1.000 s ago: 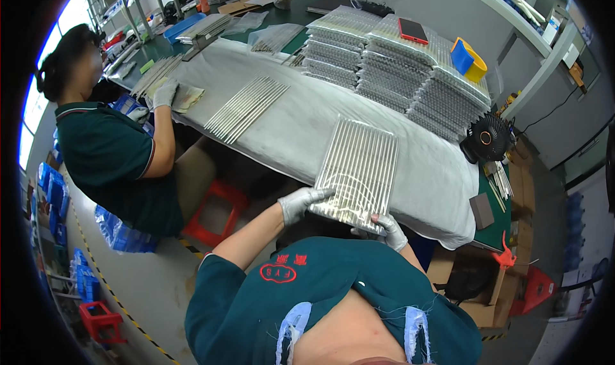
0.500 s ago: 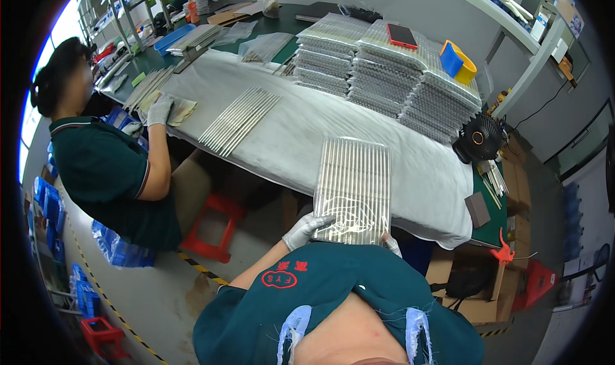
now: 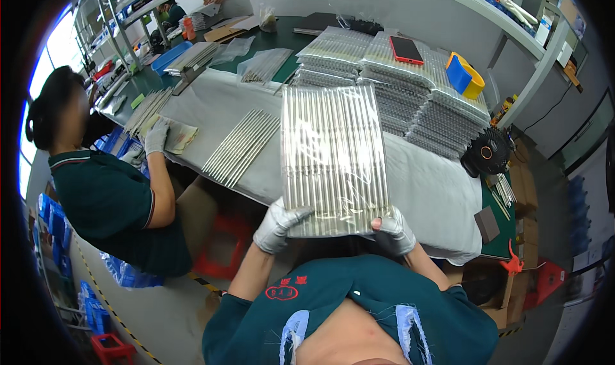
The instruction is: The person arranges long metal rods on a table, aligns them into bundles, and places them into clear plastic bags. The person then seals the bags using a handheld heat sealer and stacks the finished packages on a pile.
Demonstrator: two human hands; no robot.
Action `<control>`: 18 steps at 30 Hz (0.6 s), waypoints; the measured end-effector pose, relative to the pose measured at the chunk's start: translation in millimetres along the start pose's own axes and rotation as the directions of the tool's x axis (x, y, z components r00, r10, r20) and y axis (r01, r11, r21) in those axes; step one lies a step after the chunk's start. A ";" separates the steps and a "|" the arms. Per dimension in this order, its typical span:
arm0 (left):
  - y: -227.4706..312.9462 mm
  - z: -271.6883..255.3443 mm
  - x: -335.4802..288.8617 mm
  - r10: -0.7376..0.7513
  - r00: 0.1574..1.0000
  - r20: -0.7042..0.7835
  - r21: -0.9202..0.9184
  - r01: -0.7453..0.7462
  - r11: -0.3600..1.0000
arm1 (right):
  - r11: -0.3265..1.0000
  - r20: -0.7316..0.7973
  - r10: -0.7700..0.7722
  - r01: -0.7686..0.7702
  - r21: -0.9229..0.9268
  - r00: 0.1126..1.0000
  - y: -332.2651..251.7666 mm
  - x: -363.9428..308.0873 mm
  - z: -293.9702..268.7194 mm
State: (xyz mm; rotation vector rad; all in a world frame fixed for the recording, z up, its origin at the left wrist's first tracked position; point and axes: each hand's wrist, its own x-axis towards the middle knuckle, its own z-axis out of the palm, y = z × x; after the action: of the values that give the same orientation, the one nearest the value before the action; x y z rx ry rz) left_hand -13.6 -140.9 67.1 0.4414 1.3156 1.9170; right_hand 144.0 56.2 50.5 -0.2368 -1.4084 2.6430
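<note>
A clear plastic bag of metal rods, laid side by side in a flat sheet, is held up above the table's front edge. My left hand, in a light grey-white glove, grips its lower left corner with the thumb on top. My right hand, gloved too with the thumb tip bare, pinches the lower right corner. The fingers beneath the bag are hidden. Left of the bag, a row of loose metal rods lies on the white cloth.
Stacks of bagged rods stand at the back, with a red-edged phone and a blue-and-yellow tape roll on top. A black fan and grey block sit right. A co-worker handles rods at left; a red stool stands below.
The bag of rods has been raised toward me and now looks larger, tilted up. Both my hands have come forward with it, and my right hand shows more fully.
</note>
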 end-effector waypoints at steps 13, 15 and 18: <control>174.1 -52.1 343.6 0.053 0.987 0.154 -0.300 -0.005 0.954 | 0.803 -0.037 -0.474 0.450 0.391 0.880 -111.0 327.5 5.3; 172.7 -43.7 389.8 0.061 0.979 0.193 -0.252 -0.011 0.968 | 0.727 -0.109 -0.555 0.545 0.417 0.824 -112.9 372.9 -24.2; 177.3 -47.7 430.1 -0.057 0.982 0.183 -0.171 0.089 0.981 | 0.526 -0.238 -0.566 0.568 0.633 0.790 -112.9 408.5 -11.4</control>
State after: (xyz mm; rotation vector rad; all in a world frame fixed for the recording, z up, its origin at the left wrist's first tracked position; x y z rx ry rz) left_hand -395.1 116.0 151.8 0.4552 1.0223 1.8687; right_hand -248.1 207.1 108.0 0.2734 -0.2960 2.3409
